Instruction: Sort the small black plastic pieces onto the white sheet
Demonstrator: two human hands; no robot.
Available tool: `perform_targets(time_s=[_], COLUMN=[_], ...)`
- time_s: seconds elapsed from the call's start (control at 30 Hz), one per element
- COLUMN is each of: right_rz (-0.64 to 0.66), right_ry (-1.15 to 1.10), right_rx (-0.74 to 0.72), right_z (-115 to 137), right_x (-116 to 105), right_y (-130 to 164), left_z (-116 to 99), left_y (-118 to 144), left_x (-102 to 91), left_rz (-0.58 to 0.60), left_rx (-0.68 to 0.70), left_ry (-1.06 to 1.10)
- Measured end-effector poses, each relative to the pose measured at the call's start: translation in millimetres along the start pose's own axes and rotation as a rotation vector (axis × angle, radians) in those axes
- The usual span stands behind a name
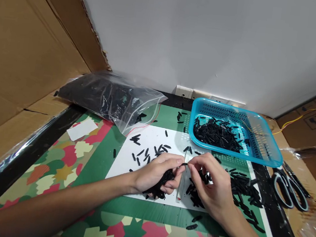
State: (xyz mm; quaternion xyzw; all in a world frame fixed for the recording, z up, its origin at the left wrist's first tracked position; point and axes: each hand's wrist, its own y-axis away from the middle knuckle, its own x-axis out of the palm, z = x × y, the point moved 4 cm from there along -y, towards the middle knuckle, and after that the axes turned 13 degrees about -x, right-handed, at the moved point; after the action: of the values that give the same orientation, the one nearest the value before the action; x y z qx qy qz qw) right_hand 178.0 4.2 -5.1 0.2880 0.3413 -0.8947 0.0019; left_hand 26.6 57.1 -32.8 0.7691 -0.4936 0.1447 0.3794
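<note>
My left hand (158, 172) is closed, palm partly turned up, with a bunch of small black strips (159, 186) in its curled fingers. Between its thumb and forefinger is the end of a single black strip (185, 164). The fingertips of my right hand (210, 180) pinch the other end of that same strip. Both hands are above a white sheet (119, 171) strewn with loose black pieces (160, 149). A narrow clear strip (180, 190) lies on the sheet between the hands. What the pieces are made of I cannot tell.
At the back right stands a blue plastic basket (266, 147) with many black pieces inside. Scissors (289, 188) lie at the right edge. A clear zip bag (105, 96) full of dark material rests at the back left, near a cardboard wall (35, 42). More pieces (245, 190) are heaped at right.
</note>
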Motion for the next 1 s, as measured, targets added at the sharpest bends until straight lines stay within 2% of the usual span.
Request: perform_targets(time_s=[0.2, 0.3, 0.7, 1.0], right_rz=[0.084, 0.084, 0.029, 0.078], right_ry=[-0.084, -0.114, -0.125, -0.147], right_rx=[0.122, 0.149, 0.159, 0.179], right_z=[-3.0, -5.8, -7.3, -7.9], right_x=[0.0, -0.3, -6.1, -4.6], right_y=[-2.2, -2.8, -3.9, -4.1], left_z=[-2.2, -2.5, -4.5, -3.4], left_y=[0.4, 1.0, 2.5, 2.1], left_x=[1.9, 1.9, 2.8, -0.1], left_rz=[0.009, -0.004, -0.021, -0.028], left_rx=[0.032, 0.018, 0.017, 0.039], left_ry=[-0.023, -0.03, -0.041, -0.05])
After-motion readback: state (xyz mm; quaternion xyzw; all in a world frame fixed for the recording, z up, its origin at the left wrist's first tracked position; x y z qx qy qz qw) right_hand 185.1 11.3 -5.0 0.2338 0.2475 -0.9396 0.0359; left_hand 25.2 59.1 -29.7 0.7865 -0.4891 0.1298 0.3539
